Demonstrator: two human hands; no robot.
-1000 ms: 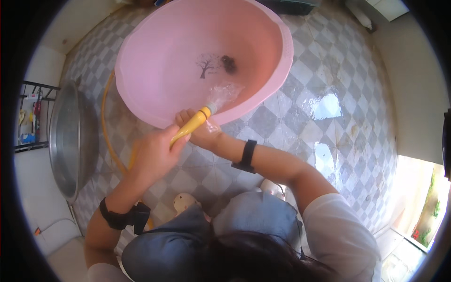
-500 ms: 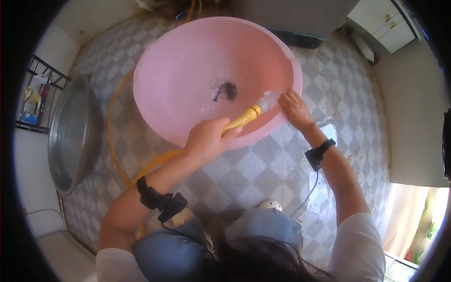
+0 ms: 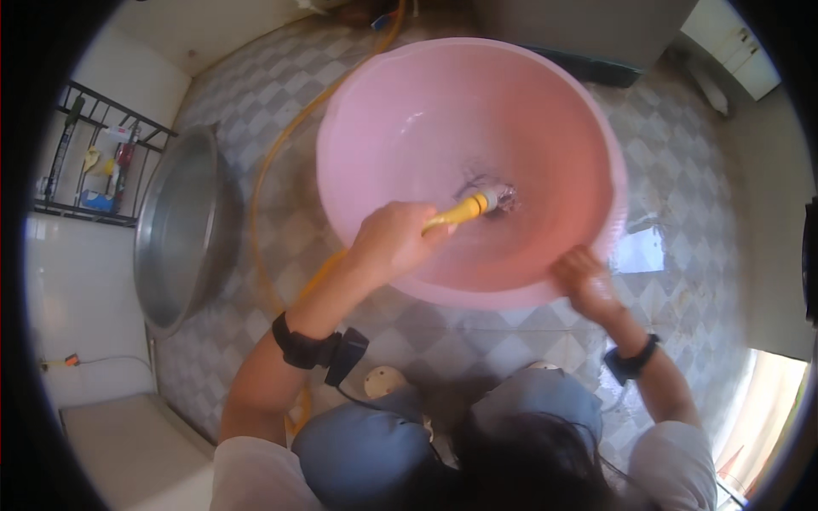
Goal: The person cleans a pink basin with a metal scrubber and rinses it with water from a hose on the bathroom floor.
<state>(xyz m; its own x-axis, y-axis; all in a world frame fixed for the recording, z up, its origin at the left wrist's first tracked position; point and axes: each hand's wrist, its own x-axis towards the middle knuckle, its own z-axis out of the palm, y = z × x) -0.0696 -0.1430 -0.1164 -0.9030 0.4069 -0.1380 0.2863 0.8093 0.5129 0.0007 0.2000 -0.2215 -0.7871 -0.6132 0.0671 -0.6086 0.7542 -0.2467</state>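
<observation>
A large pink tub [image 3: 375, 111] stands on the floor before me, its inside wet. My left hand [image 3: 394, 241] is closed around a yellow hose [image 3: 460, 213] near its end, above the tub. From the hose's pale tip, water runs down over a dark printed design [image 3: 474, 182] on the tub's bottom. At the near right rim is my right hand [image 3: 586, 281], slightly blurred, its fingers bent over the edge and gripping it; the thumb is hidden.
On the left, a big metal basin [image 3: 183, 230] leans against the wall under a black wire rack [image 3: 128, 128] holding small items. The orange hose line [image 3: 266, 170] curls over the checkered tile floor [image 3: 281, 111]. Water [image 3: 639, 249] lies on the tiles at right.
The hose end has swung from the tub's right wall to the bottom. My right hand has slid along the rim toward me. The view has shifted, so the tub appears farther right.
</observation>
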